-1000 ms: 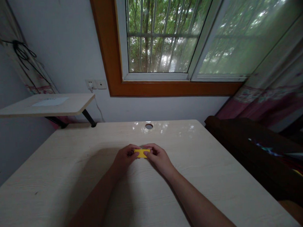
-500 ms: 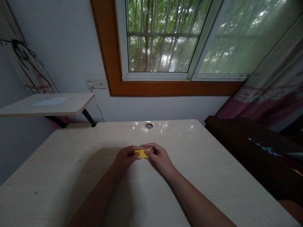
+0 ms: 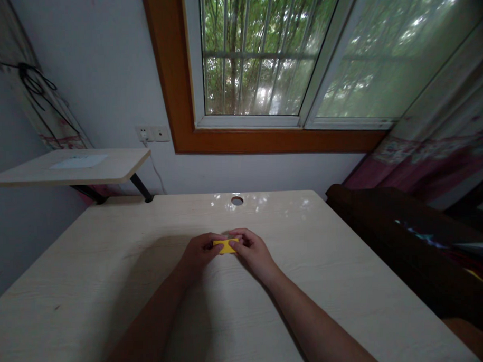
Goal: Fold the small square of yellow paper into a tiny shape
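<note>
A small flat yellow rectangular piece (image 3: pixel 227 247) is held between both hands above the far middle of the desk (image 3: pixel 328 283). My left hand (image 3: pixel 202 252) is closed on its left end, thumb across the near face. On the right end, my right hand (image 3: pixel 252 251) pinches it with the thumb in front and the fingers behind. The fingers cover both ends and the back of the piece, and I cannot tell exactly what kind of thing it is.
Behind my hands the desk has a round cable hole (image 3: pixel 237 201). A raised shelf (image 3: pixel 118 164) on black legs, bearing a sheet of paper (image 3: pixel 79 161), stands at the back left. Dark wooden furniture (image 3: pixel 386 239) lies along the right edge. A window (image 3: pixel 261 69) is ahead.
The yellow piece has shifted very slightly left and down in the hands. Both hands keep their hold and hardly move.
</note>
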### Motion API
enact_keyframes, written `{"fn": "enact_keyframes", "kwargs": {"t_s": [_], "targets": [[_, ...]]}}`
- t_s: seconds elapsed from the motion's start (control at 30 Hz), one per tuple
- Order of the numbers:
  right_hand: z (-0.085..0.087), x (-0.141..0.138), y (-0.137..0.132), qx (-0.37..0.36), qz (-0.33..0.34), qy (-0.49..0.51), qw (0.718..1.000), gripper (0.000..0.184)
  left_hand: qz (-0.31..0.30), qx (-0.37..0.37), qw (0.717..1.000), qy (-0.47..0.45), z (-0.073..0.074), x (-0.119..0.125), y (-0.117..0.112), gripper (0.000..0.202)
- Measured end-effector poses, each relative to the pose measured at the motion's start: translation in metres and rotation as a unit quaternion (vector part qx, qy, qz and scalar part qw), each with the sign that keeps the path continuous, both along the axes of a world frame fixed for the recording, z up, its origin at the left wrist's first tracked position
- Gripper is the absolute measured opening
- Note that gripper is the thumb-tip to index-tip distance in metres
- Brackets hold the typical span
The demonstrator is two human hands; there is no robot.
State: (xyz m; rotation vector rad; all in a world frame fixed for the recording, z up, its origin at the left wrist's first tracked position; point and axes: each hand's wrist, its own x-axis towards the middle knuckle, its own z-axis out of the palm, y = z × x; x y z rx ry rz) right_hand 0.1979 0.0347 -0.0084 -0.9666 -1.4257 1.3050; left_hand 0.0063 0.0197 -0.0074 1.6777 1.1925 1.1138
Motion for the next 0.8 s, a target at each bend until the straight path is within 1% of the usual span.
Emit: {"fn": "enact_keyframes", "kwargs": {"t_s": [0.23, 0.5, 0.7, 0.8], "targets": [[0.0016, 0.0011, -0.0015, 0.010, 0.005, -0.004, 1.000, 0.027, -0.005, -0.012, 1.000, 0.001, 0.0027, 0.0003, -0.0014, 0.025], [0.0008, -0.0001, -0.0011, 0.014, 0.005, -0.005, 1.000, 0.027, 0.018, -0.005, 1.000, 0.011, 0.0100, 0.0022, -0.0039, 0.023], [-0.0004, -0.0011, -0.0015, 0.019, 0.012, -0.008, 1.000, 0.028, 0.015, -0.010, 1.000, 0.002, 0.0063, 0.0025, -0.0022, 0.028], [-0.0006, -0.0007, -0.0013, 0.022, 0.013, -0.012, 1.000, 0.027, 0.012, -0.003, 1.000, 0.005, 0.0042, 0.0021, -0.0009, 0.027]]}}
